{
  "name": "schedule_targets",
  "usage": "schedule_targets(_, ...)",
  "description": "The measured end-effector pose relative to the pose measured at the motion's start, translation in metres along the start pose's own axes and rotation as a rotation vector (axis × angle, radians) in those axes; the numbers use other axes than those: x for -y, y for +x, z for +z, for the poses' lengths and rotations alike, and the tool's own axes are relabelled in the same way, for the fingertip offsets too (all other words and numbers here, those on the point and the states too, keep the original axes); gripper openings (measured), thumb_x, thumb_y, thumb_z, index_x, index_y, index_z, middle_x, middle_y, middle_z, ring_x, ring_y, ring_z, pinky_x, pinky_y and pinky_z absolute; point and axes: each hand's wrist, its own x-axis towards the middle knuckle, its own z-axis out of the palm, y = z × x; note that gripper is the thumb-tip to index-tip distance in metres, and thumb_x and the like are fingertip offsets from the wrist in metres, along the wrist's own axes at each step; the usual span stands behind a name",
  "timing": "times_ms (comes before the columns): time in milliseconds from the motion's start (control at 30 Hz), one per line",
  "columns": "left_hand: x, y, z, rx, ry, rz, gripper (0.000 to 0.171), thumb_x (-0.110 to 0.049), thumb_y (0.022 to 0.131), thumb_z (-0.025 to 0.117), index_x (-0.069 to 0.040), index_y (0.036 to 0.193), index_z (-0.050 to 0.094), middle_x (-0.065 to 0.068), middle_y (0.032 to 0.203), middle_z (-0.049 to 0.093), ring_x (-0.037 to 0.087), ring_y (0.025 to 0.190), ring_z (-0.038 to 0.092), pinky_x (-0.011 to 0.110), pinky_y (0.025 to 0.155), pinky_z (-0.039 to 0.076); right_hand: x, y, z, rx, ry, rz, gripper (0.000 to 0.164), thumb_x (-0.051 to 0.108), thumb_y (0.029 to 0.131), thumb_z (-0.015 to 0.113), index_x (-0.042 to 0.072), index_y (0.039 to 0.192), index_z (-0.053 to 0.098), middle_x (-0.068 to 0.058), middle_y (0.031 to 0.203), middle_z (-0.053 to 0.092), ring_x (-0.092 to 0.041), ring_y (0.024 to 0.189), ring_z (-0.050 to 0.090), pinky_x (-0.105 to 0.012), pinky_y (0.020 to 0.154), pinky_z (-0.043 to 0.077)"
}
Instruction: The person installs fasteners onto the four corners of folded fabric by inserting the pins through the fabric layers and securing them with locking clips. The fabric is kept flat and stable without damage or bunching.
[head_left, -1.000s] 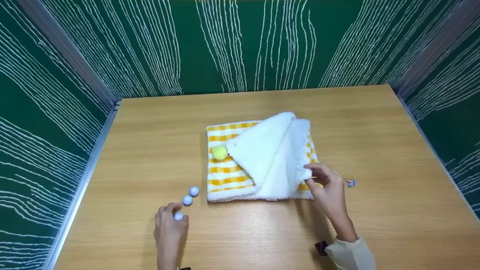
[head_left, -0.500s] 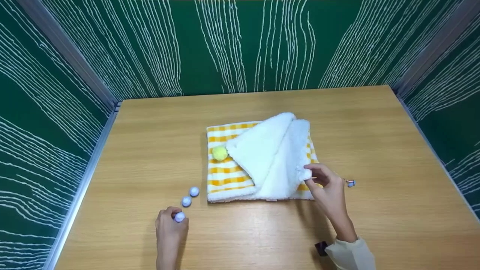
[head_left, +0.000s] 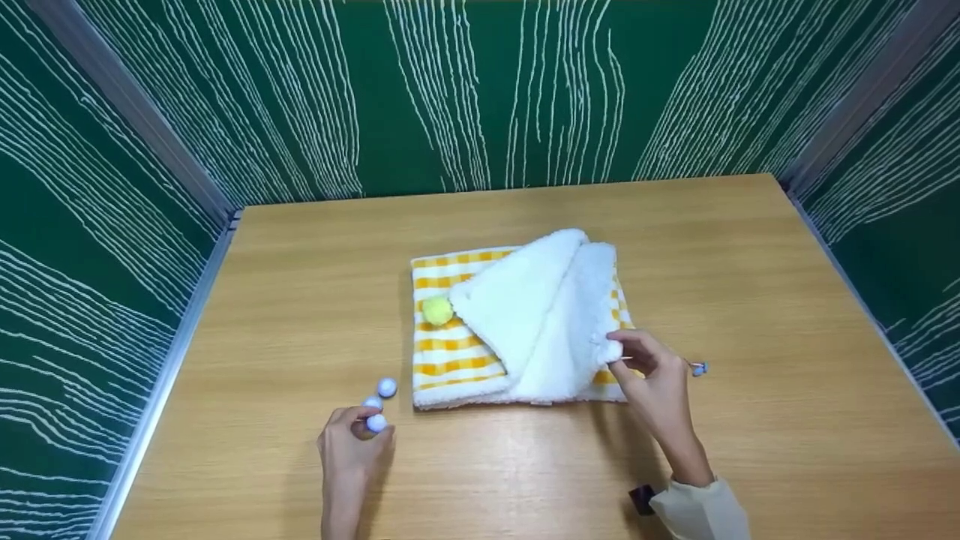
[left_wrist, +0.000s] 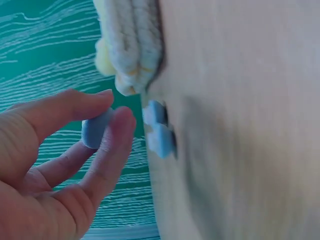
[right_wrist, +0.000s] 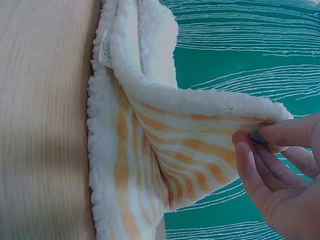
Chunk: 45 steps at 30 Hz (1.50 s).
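A folded fleece blanket (head_left: 532, 322), yellow-and-white checked with a white fluffy lining, lies mid-table. My right hand (head_left: 660, 382) pinches its lifted right corner; in the right wrist view a small blue-grey piece (right_wrist: 257, 136) shows between thumb and fingers at that corner. Between thumb and fingertips my left hand (head_left: 351, 450) pinches a small round pale-blue piece (left_wrist: 95, 131), raised above the wood. Two similar knob-like pieces, a nearer one (left_wrist: 163, 141) and a farther one (head_left: 387, 387), stand on the table left of the blanket. In the head view the held piece partly overlaps the nearer one.
A yellow pompom (head_left: 437, 310) sits at the tip of the blanket's folded flap. Beyond the right hand shows a tiny blue-and-red item (head_left: 699, 368). Green walls with white lines (head_left: 495, 90) border the wooden table (head_left: 315, 300) at back and sides.
My left hand has moved slightly up and right, bringing the held pale-blue piece close to the two on the table. The right hand stays at the blanket corner.
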Motion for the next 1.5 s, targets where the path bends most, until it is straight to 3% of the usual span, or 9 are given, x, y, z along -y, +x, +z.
schedule_targets(200,-0.014,-0.001,0.004,-0.026,-0.036,0.115,0.028,-0.007,0.066,0.075,-0.001,0.092,0.066,0.005,0.090,0.057,0.018,0.078,0.059,0.030,0.065,0.050,0.000,0.001,0.000,-0.003,0.023,-0.004,0.022,-0.014,0.073,0.056,-0.006,0.093,0.061,-0.017,0.089,0.063,-0.025,0.077,0.060,-0.021,0.067,0.050)
schedule_targets(400,-0.029,0.000,0.012,-0.024,-0.053,0.179,0.030,-0.012,0.066,0.076,-0.005,0.094,0.068,0.002,0.089,0.058,0.014,0.077,0.057,0.029,0.065,0.050,0.000,0.002,-0.001,0.006,0.028,-0.029,0.022,-0.014,0.073,0.056,-0.006,0.093,0.061,-0.017,0.088,0.063,-0.026,0.077,0.060,-0.020,0.067,0.050)
schedule_targets(500,-0.037,0.000,0.016,-0.019,-0.071,0.202,0.031,-0.012,0.065,0.077,-0.006,0.094,0.067,0.001,0.087,0.059,0.013,0.077,0.057,0.024,0.059,0.049,0.000,0.003,-0.002,0.009,0.019,-0.035,0.023,-0.014,0.073,0.056,-0.006,0.094,0.061,-0.016,0.089,0.063,-0.025,0.077,0.060,-0.020,0.068,0.050)
schedule_targets(600,-0.044,0.001,0.020,0.000,-0.102,0.205,0.034,-0.012,0.064,0.077,-0.005,0.094,0.065,0.002,0.088,0.060,0.014,0.077,0.058,0.020,0.053,0.048,0.000,0.003,-0.003,0.009,0.012,-0.042,0.023,-0.014,0.074,0.056,-0.005,0.094,0.061,-0.016,0.089,0.063,-0.025,0.077,0.060,-0.019,0.068,0.050)
schedule_targets(833,-0.057,0.000,0.031,0.087,-0.152,0.184,0.032,-0.010,0.065,0.077,-0.010,0.090,0.057,0.000,0.085,0.061,0.012,0.078,0.059,0.019,0.056,0.049,-0.002,-0.001,-0.004,0.001,0.010,-0.026,0.022,-0.013,0.074,0.057,-0.005,0.095,0.061,-0.015,0.089,0.063,-0.024,0.077,0.060,-0.020,0.068,0.050)
schedule_targets(1067,-0.070,-0.001,0.044,0.136,-0.240,0.278,0.030,-0.011,0.065,0.076,-0.008,0.088,0.057,0.004,0.082,0.062,0.012,0.077,0.059,0.022,0.055,0.050,-0.002,-0.003,-0.004,-0.019,0.021,0.020,0.022,-0.012,0.075,0.057,-0.003,0.093,0.062,-0.013,0.089,0.064,-0.023,0.078,0.060,-0.023,0.069,0.050)
schedule_targets(1300,-0.083,-0.002,0.058,0.177,-0.278,0.381,0.029,-0.014,0.066,0.076,-0.008,0.088,0.058,0.000,0.081,0.061,0.011,0.076,0.059,0.024,0.056,0.051,-0.002,-0.001,-0.004,-0.013,0.058,-0.052,0.021,-0.015,0.073,0.057,-0.008,0.092,0.060,-0.019,0.086,0.062,-0.028,0.075,0.060,-0.022,0.066,0.050)
schedule_targets(1500,-0.095,-0.003,0.065,0.173,-0.266,0.423,0.027,-0.014,0.067,0.076,-0.013,0.089,0.060,-0.003,0.079,0.062,0.010,0.073,0.059,0.022,0.053,0.049,-0.002,0.001,-0.005,-0.009,0.066,-0.054,0.022,-0.016,0.073,0.056,-0.008,0.094,0.060,-0.019,0.087,0.062,-0.027,0.077,0.059,-0.022,0.066,0.050)
